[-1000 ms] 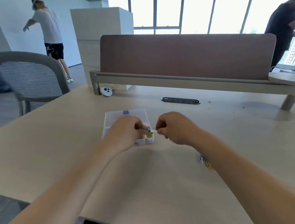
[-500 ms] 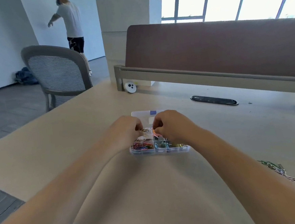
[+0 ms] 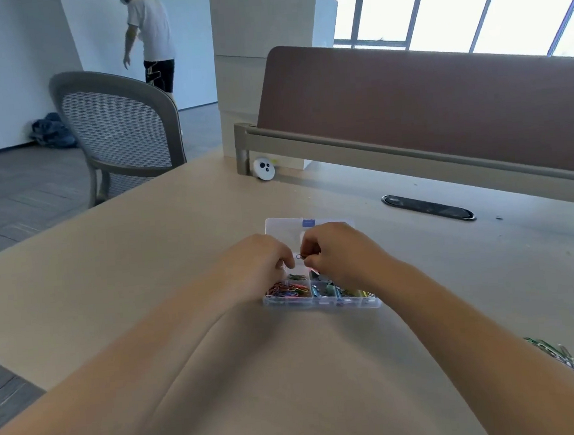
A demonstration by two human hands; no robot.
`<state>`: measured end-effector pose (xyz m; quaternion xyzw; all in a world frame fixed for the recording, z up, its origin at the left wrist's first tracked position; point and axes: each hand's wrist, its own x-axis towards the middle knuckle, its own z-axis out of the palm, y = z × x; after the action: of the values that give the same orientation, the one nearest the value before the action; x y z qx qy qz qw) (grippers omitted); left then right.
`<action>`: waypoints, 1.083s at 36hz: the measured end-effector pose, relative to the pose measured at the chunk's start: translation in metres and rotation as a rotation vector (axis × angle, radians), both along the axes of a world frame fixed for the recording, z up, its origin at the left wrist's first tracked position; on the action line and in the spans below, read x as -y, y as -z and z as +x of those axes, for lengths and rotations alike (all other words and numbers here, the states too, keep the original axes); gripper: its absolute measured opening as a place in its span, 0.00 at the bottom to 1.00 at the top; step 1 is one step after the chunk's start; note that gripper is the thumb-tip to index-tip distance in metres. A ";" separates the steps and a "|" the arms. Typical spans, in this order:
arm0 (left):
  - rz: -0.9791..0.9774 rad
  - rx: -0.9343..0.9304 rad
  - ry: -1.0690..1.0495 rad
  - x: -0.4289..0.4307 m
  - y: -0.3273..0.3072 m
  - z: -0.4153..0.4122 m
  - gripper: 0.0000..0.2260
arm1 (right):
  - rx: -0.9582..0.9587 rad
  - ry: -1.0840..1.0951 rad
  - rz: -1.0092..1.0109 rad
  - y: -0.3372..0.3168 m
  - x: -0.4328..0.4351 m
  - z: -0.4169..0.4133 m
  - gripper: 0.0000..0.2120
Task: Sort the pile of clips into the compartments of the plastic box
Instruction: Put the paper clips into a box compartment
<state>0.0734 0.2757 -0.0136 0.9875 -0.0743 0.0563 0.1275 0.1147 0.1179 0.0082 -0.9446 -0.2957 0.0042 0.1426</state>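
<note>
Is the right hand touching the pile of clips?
Apart. The head view shows the right hand over the plastic box, while the pile of clips lies well back beside the forearm.

Blue label [image 3: 308, 221] on plastic box [image 3: 320, 305], print too small to read

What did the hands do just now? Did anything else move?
Both hands slid left over the plastic box: the right hand, earlier beside it, is now above it, and the left hand is at its left edge. The right hand still pinches a small clip; whether the left holds anything is unclear. The box and the pile of clips seem to have stayed put; only the view turned.
</note>
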 end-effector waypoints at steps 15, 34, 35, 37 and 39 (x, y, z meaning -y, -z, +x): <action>-0.134 0.085 0.002 -0.008 0.003 -0.006 0.09 | 0.037 -0.044 -0.051 0.001 -0.008 -0.005 0.08; -0.254 0.168 -0.067 -0.025 0.004 -0.011 0.09 | 0.051 -0.088 -0.085 0.005 -0.027 -0.007 0.11; -0.255 0.164 -0.068 -0.025 0.003 -0.012 0.09 | 0.045 -0.086 -0.079 0.006 -0.028 -0.006 0.11; -0.250 0.162 -0.060 -0.024 0.003 -0.013 0.09 | 0.042 -0.089 -0.069 0.007 -0.027 -0.005 0.12; -0.243 0.162 -0.055 -0.023 0.003 -0.013 0.10 | 0.049 -0.100 -0.069 0.007 -0.027 -0.005 0.12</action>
<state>0.0601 0.2991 -0.0168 0.9586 -0.0496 0.1477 0.2382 0.1101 0.1447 0.0011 -0.9328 -0.3454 -0.0017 0.1025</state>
